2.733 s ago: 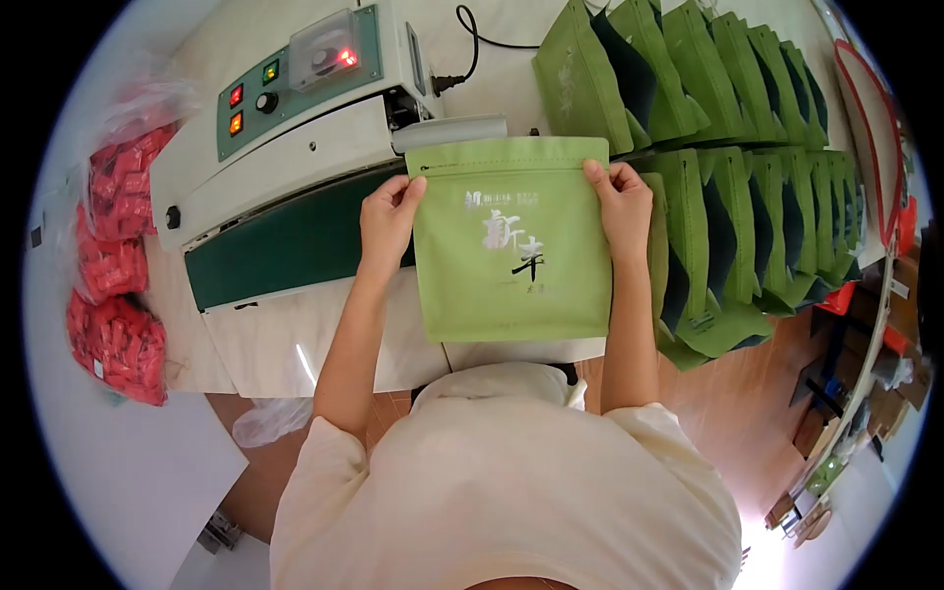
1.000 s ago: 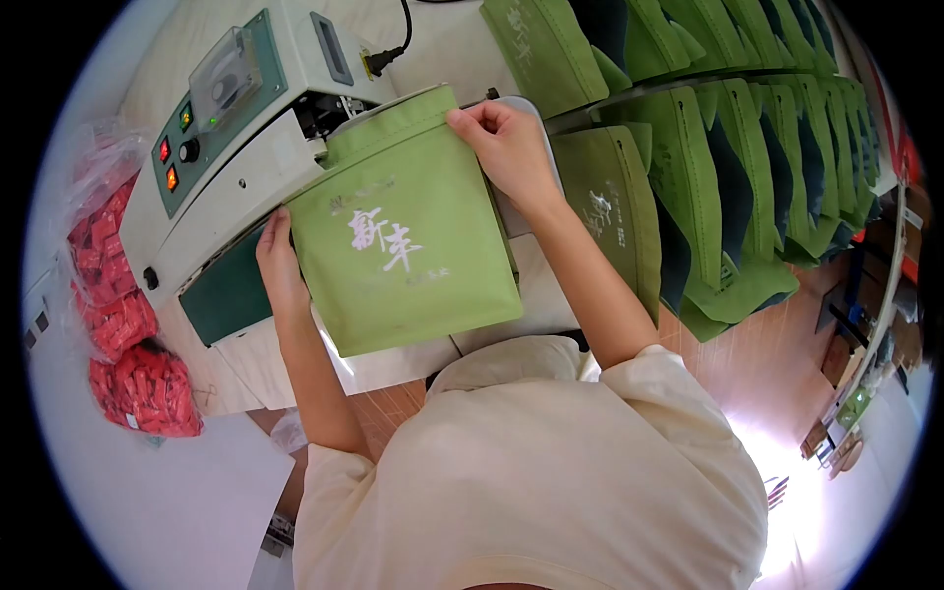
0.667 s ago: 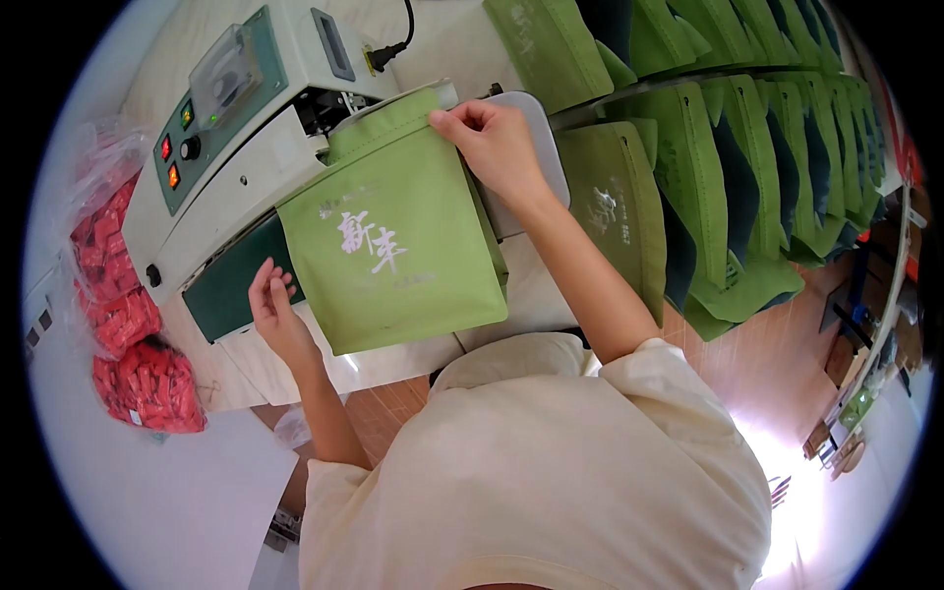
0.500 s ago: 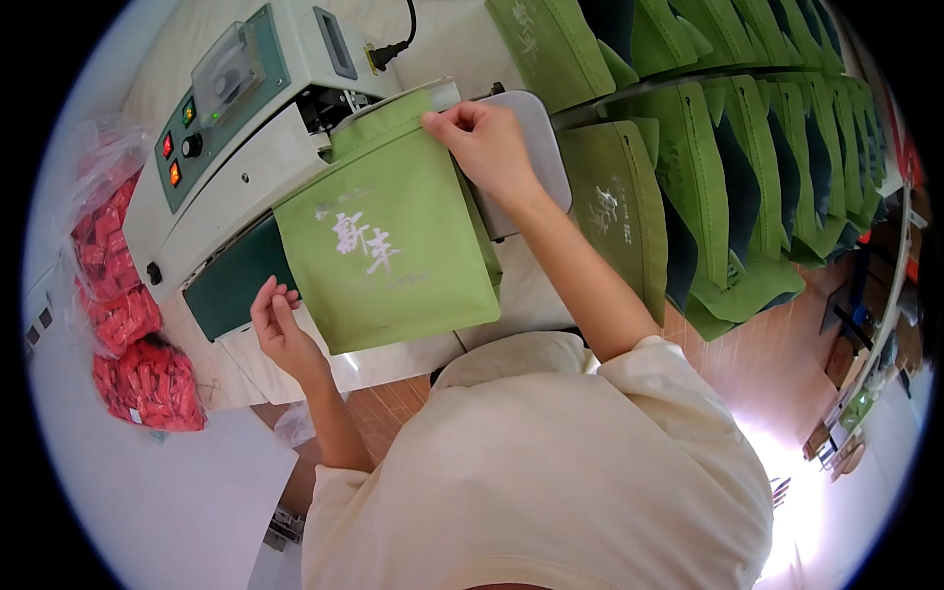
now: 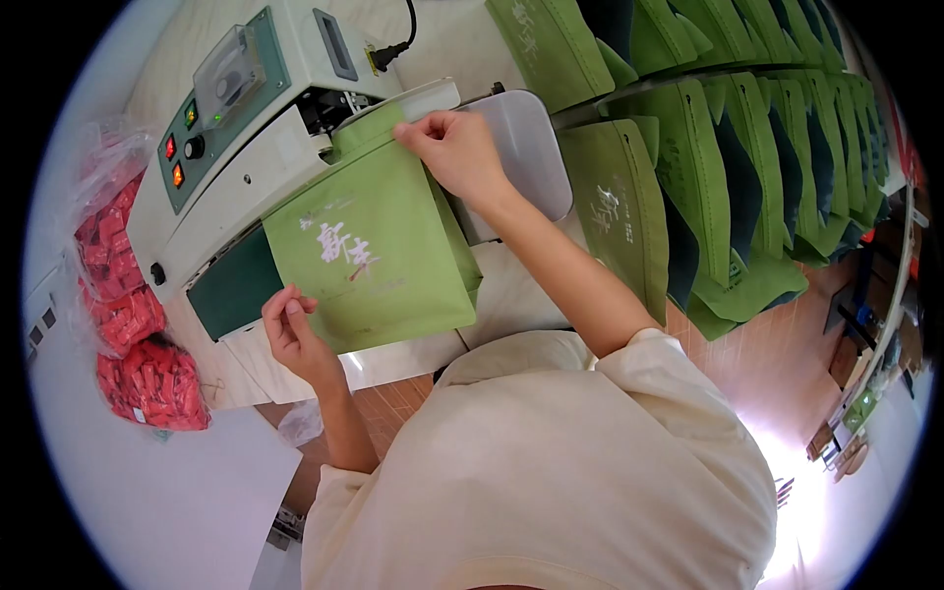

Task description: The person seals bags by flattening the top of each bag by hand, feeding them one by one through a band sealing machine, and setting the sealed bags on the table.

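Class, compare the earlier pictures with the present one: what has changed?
The light green pouch with white lettering, first held up by both hands, now has its upper edge at the white-and-green machine and has slid left along it. The left hand has let go of its upper left edge; the right hand still pinches the upper right. The standing green pouches and bagged red packets stayed put.

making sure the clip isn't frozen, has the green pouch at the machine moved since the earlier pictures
Yes: the green pouch has slid left, covering more of the dark green panel.
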A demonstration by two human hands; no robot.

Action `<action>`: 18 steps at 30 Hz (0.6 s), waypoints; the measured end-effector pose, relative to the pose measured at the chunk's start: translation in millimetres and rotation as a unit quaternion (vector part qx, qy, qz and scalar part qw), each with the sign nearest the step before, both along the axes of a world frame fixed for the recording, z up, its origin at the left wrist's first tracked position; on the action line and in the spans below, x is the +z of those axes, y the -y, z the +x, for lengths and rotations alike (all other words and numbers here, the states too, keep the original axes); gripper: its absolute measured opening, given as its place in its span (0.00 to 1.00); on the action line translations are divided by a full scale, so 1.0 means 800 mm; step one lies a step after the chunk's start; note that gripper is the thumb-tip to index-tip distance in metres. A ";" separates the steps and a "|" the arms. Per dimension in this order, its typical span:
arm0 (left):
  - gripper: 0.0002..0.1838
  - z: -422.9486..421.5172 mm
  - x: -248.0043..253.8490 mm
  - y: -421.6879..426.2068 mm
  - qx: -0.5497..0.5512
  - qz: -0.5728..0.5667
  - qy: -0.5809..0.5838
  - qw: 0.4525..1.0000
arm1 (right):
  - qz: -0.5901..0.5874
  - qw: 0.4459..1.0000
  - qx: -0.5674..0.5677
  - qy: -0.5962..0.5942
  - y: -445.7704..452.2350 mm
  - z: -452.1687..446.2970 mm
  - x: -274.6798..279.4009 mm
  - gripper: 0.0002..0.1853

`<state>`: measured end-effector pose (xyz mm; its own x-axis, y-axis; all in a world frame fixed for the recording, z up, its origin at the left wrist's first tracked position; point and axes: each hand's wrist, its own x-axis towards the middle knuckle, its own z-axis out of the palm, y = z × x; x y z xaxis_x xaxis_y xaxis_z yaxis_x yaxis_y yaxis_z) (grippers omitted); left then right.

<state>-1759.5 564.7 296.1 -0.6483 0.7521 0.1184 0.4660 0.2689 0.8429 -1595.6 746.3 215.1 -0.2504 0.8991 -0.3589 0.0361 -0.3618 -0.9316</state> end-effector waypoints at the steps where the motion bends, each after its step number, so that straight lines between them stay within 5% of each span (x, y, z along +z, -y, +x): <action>1: 0.09 0.000 0.000 0.001 -0.002 -0.002 0.003 1.000 | 0.000 1.000 0.000 0.000 0.001 -0.002 0.000 0.15; 18: 0.07 0.001 -0.003 0.009 -0.010 -0.007 0.018 1.000 | -0.018 0.999 -0.016 -0.041 0.016 -0.041 -0.003 0.15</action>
